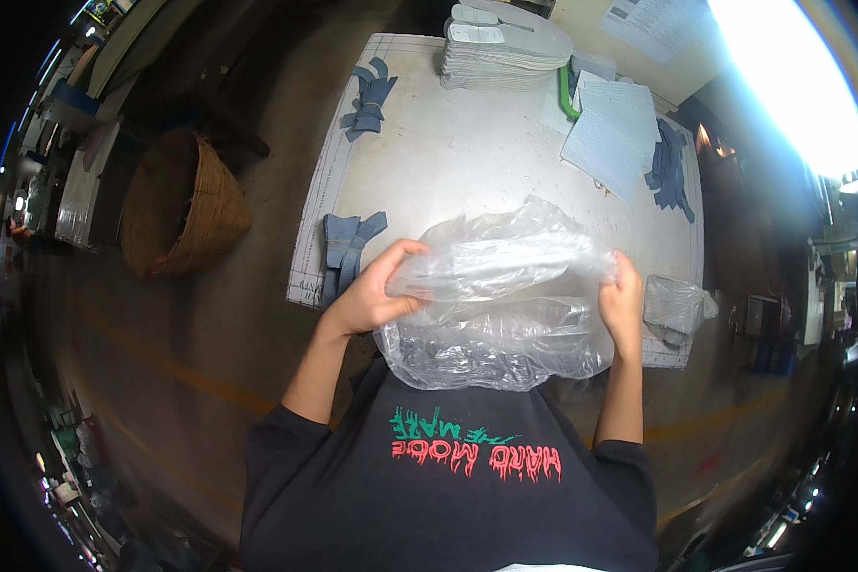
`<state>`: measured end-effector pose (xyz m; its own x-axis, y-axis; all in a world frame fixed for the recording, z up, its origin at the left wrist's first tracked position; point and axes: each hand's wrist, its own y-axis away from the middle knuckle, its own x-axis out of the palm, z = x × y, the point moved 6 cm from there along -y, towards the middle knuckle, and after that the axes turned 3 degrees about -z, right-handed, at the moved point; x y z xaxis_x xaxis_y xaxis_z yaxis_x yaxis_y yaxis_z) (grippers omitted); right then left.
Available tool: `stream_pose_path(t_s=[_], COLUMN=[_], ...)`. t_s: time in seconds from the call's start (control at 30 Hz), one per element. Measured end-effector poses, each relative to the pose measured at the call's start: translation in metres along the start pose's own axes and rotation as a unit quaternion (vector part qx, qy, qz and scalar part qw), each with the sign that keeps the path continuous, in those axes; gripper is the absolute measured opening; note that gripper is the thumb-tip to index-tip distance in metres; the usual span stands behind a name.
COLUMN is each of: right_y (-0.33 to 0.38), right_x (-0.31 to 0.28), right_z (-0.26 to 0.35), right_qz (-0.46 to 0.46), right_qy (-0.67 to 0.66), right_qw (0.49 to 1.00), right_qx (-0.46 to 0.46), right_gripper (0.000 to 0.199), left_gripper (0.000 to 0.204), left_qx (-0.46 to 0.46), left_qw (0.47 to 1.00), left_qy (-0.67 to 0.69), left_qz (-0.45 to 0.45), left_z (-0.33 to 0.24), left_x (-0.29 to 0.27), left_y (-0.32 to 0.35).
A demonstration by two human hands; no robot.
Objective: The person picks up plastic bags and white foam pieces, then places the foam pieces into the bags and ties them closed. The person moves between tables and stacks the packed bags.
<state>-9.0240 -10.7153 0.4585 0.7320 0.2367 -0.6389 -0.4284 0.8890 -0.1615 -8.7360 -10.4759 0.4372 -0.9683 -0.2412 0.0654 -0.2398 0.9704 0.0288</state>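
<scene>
A large clear plastic bag [505, 257] is stretched between my two hands, over the near edge of the white table and in front of my dark shirt. My left hand [383, 288] grips its left side, thumb and fingers apart across the film. At the right side my right hand [622, 297] pinches the bag with closed fingers. The bag's lower part hangs loose and crumpled toward me. Just beyond my left hand lies a bundle of blue-grey fabric pieces [343, 246]. Close to my right hand sits a small bundle in clear plastic [675, 307].
The white table [439, 157] carries a stack of light grey shaped pieces [505, 57] at the back. Pale sheets [612, 129] and a green strip [566, 93] lie beside it. More fabric bundles rest far left [370, 100] and far right [672, 170]. A wicker basket [214, 205] stands left.
</scene>
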Motion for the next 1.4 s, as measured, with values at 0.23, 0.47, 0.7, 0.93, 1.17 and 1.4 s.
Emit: stream_pose_path(t_s=[0.23,0.47,0.7,0.93,1.17,1.4], right_y=[-0.027,-0.041,-0.016,-0.012,-0.024,-0.03], right_x=[-0.025,-0.028,-0.013,0.111,0.153,0.107], right_z=[0.006,0.071,0.149,0.085,-0.029,-0.073], right_qz=[0.009,0.087,-0.136,0.262,0.318,0.498], right_qy=[0.027,0.009,0.152,0.121,0.266,0.402], right_qw=[0.997,0.995,0.925,0.93,0.91,0.764], right_qx=[0.072,0.051,-0.321,-0.229,0.006,0.085], right_gripper=[0.022,0.033,0.043,0.026,0.04,0.044], left_gripper=[0.041,0.04,0.067,0.034,0.042,0.094], left_qx=[-0.213,-0.085,-0.132,0.281,-0.074,-0.176], left_qw=[0.977,0.968,0.94,0.836,0.844,0.7], left_qy=[-0.007,0.177,0.185,-0.452,-0.524,-0.669], left_qz=[-0.027,-0.154,-0.253,-0.135,0.083,0.18], left_z=[0.03,-0.008,-0.024,-0.062,0.087,0.11], left_x=[-0.008,-0.016,-0.007,0.039,0.046,0.014], left_y=[-0.013,-0.024,-0.029,-0.065,-0.138,-0.154])
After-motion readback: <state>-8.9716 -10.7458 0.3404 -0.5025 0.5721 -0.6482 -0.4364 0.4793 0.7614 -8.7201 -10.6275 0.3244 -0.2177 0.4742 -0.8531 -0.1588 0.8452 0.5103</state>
